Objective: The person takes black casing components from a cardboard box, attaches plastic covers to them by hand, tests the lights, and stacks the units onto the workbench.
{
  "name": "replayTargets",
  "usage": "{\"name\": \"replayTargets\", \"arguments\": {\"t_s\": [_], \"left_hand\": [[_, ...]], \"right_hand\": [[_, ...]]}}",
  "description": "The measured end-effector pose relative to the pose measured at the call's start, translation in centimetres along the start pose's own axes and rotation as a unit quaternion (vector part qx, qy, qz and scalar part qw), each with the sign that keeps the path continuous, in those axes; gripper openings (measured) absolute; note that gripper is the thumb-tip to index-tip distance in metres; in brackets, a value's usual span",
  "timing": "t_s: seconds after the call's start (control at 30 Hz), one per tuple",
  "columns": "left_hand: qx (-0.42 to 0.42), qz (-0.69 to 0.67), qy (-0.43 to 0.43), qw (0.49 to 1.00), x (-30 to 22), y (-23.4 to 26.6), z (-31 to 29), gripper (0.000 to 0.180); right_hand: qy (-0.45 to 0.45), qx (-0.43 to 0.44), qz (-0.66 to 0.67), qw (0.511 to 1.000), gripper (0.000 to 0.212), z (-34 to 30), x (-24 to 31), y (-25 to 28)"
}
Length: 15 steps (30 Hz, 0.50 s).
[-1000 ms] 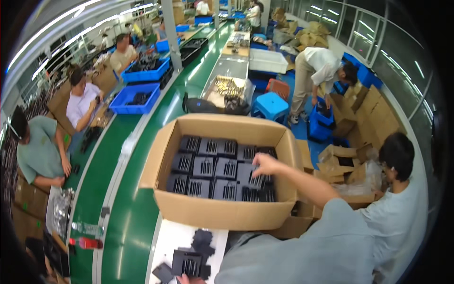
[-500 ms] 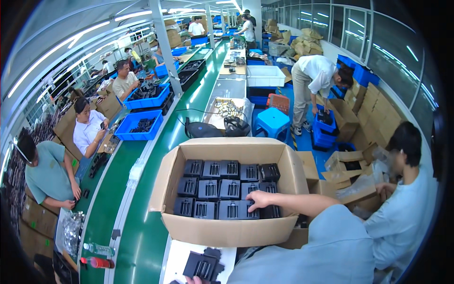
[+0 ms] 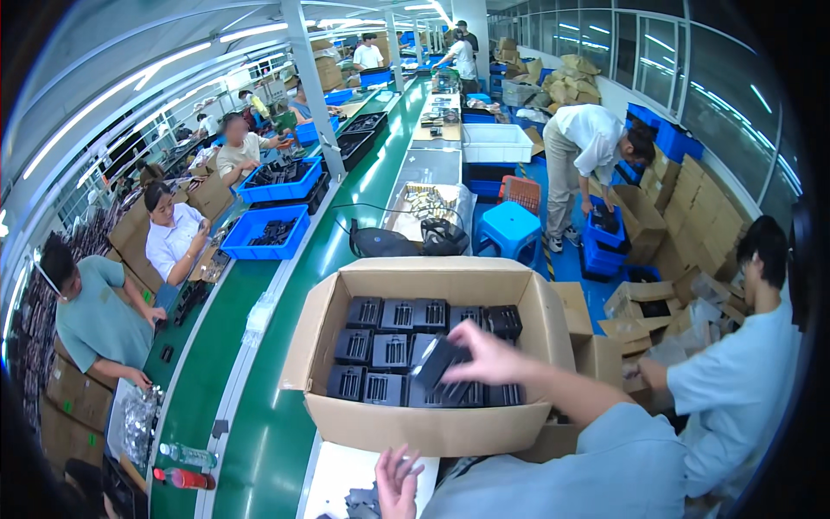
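Head | right hand (image 3: 491,356): gripping black block (image 3: 439,363), tilted, long axis lower-left to upper-right | left hand (image 3: 397,486): fingers loosely parted

Bright ceiling tubes (image 3: 254,32); glare on green belt (image 3: 268,432); reflections in windows (image 3: 654,73); fisheye bowing; corners black

The head-worn fisheye looks forward and down, the cardboard box (image 3: 424,431) near, just below mid-frame, the green belt (image 3: 268,424) running away toward the frame's upper middle.
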<state>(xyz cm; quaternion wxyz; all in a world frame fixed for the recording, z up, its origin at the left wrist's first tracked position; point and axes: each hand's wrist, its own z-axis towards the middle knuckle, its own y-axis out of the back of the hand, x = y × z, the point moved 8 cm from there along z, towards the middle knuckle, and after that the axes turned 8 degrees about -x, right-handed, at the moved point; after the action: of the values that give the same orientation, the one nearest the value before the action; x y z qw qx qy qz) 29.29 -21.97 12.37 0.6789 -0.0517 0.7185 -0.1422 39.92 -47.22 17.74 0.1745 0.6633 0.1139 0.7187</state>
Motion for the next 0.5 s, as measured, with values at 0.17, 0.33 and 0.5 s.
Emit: {"name": "replayTargets", "arguments": {"t_s": [0.17,0.33,0.5], "left_hand": [[-0.086,-0.021,0.123,0.988,3.8,4.9,-3.3,0.034],[-0.235,-0.017,0.147,0.961,6.8,10.5,-6.4,0.029],[-0.305,0.075,0.124,0.941,7.7,14.0,-9.1,0.029]], "right_hand": [[-0.054,-0.06,-0.29,0.954,0.057,4.3,-11.6,9.1],[-0.199,0.027,-0.263,0.943,0.051,4.9,-17.5,5.7],[-0.152,0.03,-0.261,0.953,0.045,5.2,-19.0,2.5]]}}
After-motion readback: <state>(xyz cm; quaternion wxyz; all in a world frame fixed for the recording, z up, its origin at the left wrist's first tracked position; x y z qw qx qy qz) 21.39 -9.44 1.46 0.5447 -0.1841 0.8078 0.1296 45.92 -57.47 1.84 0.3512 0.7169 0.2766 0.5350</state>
